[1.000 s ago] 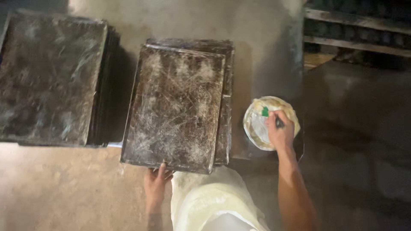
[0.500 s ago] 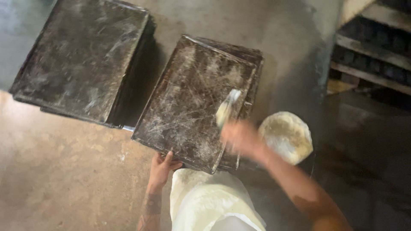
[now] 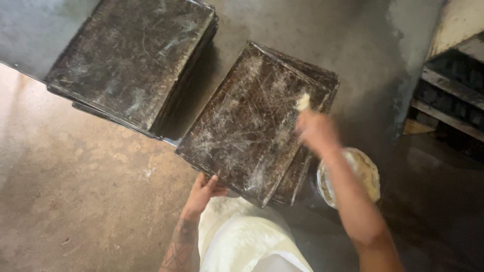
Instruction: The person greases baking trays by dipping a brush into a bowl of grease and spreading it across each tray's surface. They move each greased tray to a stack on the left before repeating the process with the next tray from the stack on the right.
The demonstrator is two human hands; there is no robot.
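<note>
Head view: the right hand [image 3: 316, 132] is blurred with motion above the far right part of the top baking tray [image 3: 252, 126], holding a small pale brush or pad [image 3: 302, 102] whose tip meets the tray surface; the fingers appear closed round it, though the blur hides the exact grip. The left hand [image 3: 202, 190] rests at the near corner of the same tray, fingers together and curled over the edge, thumb on top. This tray is dark, scratched and streaked with pale residue, and it lies askew on a short stack of like trays; a second, taller stack of trays [image 3: 133, 60] stands just beside it to the left, on the floor [image 3: 75, 191]. A shallow bowl of pale grease or paste [image 3: 360, 174] sits near the right forearm, partly covered by it. A rack with shelves [image 3: 448, 95] occupies the upper right. Judgement: the coating stroke would go best in overlapping passes from the far edge toward the body, reaching corners and rim, with the left hand steadying the tray so it does not slide off the stack, and the brush reloaded at the bowl before streaks run thin.
</note>
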